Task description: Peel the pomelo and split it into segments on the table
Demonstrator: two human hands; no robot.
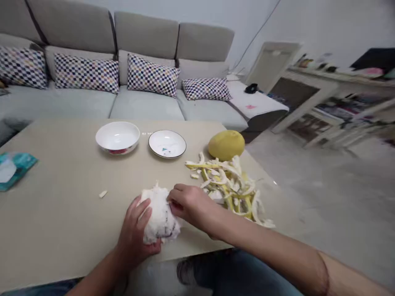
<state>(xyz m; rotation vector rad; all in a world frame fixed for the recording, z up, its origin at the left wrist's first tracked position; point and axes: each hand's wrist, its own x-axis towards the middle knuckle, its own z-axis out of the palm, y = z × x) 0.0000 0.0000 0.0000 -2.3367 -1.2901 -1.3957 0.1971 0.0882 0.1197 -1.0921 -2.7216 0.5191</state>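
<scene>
A peeled pomelo (158, 213), covered in white pith with dark lines on its right side, sits near the table's front edge. My left hand (135, 228) wraps around its left side, thumb low at the front and fingers over the top. Against the fruit's upper right, my right hand (189, 203) is closed in a pinch at the pith; its fingertips are partly hidden. Yellow and white peel strips (230, 185) lie heaped to the right of my right hand. Behind the heap rests a whole yellow pomelo (226, 145).
On the table (70, 222), a white bowl (117, 135) and a dark-rimmed plate (167, 144) stand toward the back. A teal packet (18, 168) lies at the left edge, and a small peel scrap (103, 194) left of centre. A grey sofa (148, 109) stands behind the table.
</scene>
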